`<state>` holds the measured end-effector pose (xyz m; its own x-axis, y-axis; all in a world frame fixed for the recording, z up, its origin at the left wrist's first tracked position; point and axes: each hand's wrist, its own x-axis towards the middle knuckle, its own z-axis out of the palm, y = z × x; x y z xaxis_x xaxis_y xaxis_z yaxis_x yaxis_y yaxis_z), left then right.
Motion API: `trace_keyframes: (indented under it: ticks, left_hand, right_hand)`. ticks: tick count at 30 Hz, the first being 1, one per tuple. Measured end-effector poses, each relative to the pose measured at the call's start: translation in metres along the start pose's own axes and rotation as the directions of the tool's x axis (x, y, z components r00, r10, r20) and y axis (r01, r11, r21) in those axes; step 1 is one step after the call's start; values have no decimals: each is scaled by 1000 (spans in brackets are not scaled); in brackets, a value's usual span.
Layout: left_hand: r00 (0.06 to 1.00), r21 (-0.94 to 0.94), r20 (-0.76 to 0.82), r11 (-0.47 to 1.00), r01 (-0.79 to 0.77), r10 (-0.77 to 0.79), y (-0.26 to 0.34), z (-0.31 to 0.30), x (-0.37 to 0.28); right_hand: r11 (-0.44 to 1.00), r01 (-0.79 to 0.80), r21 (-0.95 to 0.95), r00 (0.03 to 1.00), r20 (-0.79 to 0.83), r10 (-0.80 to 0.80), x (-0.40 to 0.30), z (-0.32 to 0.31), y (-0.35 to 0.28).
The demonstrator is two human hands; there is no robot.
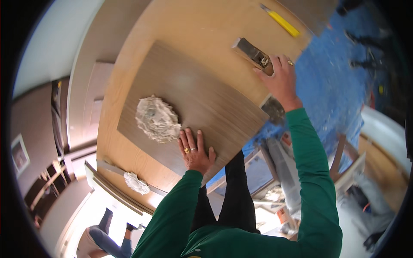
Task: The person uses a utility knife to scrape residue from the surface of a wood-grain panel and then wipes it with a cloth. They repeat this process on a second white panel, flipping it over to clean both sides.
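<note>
My left hand (196, 151) lies palm down on a grey-brown wood-grain panel (206, 103), fingers slightly apart and holding nothing. Against its fingertips sits a ruffled, off-white wad (158, 119), which looks like crumpled cloth; I cannot tell its material for certain. Beyond the panel's far right edge, my right hand (282, 77) curls around the near end of a small hand plane (253, 53). That plane rests on the light wood tabletop (200, 25), its metal body pointing away to the upper left.
Farther off on the tabletop lies a yellow utility knife (280, 21). A smaller white wad (136, 183) sits by the near left edge. Blue sheeting (329, 74) covers the floor at right. Another person (106, 238) is at lower left, with framed panels (261, 167) leaning below the table.
</note>
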<state>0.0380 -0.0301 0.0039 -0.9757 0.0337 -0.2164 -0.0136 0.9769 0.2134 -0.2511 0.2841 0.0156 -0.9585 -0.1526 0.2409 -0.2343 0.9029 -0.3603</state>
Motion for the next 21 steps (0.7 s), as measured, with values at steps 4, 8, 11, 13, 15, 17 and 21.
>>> trace_keyframes:
  ticks: [4, 8, 11, 13, 15, 17, 21]
  left_hand:
    - [998, -76, 30, 995, 65, -63, 3, -6, 1]
    - [997, -131, 5, 988, 83, -83, -3, -4, -5]
    - [996, -154, 35, 985, 85, -80, 1, -10, -1]
    - [996, -166, 55, 983, 84, -76, -1, -11, -2]
    - [982, -201, 163, 972, 122, -90, -4, -5, -5]
    - [942, -309, 321, 929, 205, -102, -6, -5, -3]
    - [969, -229, 236, 965, 130, -74, -6, -13, -2]
  right_hand:
    - [996, 94, 1, 995, -42, -94, 44, 37, -18]
    - [998, 62, -14, 988, -141, -63, 25, 45, -72]
    - [978, 83, 193, 993, 71, -98, -27, 51, -132]
    - [940, 246, 236, 933, 203, -296, -46, 50, -198]
    - [898, 326, 295, 869, 280, -408, -62, 66, -263]
    - [779, 428, 458, 767, 272, -581, -76, 87, -321]
    - [733, 581, 353, 664, 314, -678, -59, 132, -341]
